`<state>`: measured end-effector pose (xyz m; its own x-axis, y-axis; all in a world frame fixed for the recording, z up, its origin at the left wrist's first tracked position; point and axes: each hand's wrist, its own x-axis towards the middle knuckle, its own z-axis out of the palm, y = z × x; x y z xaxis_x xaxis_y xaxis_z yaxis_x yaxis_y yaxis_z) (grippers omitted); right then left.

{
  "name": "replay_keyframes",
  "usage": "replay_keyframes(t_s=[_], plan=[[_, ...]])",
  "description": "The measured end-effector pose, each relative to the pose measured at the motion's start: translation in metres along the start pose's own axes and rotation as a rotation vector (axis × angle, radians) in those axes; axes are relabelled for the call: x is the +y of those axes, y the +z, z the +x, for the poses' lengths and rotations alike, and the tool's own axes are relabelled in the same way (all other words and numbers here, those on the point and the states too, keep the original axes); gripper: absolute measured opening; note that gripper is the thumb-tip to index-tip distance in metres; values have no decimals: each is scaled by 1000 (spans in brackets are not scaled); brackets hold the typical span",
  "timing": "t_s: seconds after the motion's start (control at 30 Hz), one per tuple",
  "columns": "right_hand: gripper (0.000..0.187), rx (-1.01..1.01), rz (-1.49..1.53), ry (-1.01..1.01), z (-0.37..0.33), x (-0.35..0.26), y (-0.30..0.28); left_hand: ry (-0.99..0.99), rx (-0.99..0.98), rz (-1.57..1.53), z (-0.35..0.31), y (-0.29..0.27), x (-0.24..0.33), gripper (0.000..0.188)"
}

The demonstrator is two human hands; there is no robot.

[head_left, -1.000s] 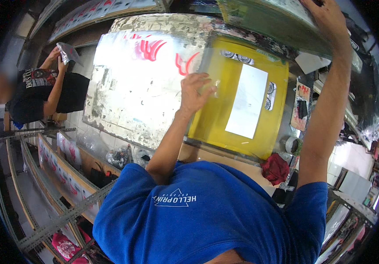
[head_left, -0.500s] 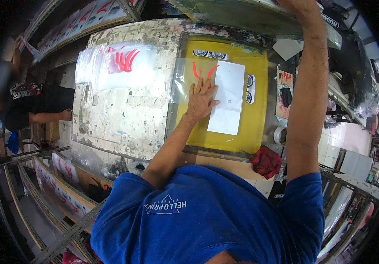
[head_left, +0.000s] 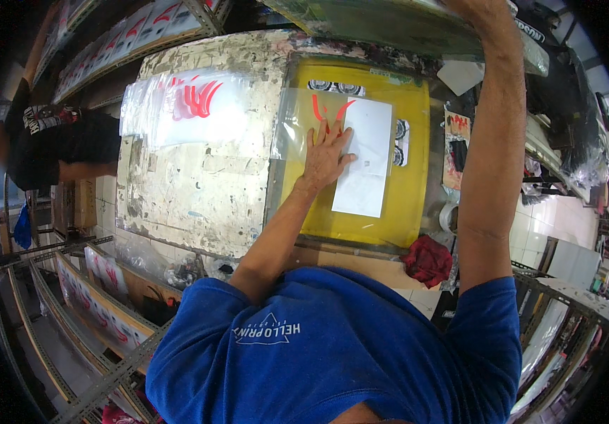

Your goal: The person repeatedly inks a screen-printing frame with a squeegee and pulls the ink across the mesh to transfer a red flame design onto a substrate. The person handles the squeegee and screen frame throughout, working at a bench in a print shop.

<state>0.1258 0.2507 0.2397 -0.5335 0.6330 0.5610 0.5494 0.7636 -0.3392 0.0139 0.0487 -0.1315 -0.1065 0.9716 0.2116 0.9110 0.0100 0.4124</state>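
My left hand (head_left: 327, 159) lies flat with fingers spread, touching a clear plastic sheet (head_left: 291, 145) with red curved strokes printed on it. Its thumb and fingertips overlap a white paper rectangle (head_left: 364, 187). Sheet and paper lie on a yellow board (head_left: 407, 205), where black-and-white printed pieces (head_left: 402, 141) show at the right and far side. At the far right, my right hand (head_left: 484, 8) is closed on the edge of a raised, greenish screen frame (head_left: 403, 32); the top of the picture cuts off most of its fingers.
Left of the board, printed clear sheets (head_left: 191, 109) overlap on a paint-stained white table (head_left: 198, 191). A dark red cloth (head_left: 428, 261) and a tape roll (head_left: 450, 218) sit at the near right. Racks (head_left: 92, 297) flank me. Another person (head_left: 50, 145) stands at far left.
The plastic sheet under my left hand has shifted very slightly right, with the hand. The other person has moved, an arm now raised toward the rack.
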Motion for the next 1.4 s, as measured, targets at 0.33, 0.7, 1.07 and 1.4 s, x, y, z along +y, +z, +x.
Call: replay_keyframes(t_s=[0.33,0.7,1.07,1.4], plan=[[35,-82,41,55,-7,-13,-8,-42,-115,24,2,-2,3,64],[38,51,18,-56,-64,-19,9,-134,575,-762,17,-87,26,88],[38,-293,291,141,-242,-4,102,-429,405,-1021,-113,-72,-9,90],[69,-523,-78,66,-303,21,187,-308,361,-158,-141,-42,-28,72]])
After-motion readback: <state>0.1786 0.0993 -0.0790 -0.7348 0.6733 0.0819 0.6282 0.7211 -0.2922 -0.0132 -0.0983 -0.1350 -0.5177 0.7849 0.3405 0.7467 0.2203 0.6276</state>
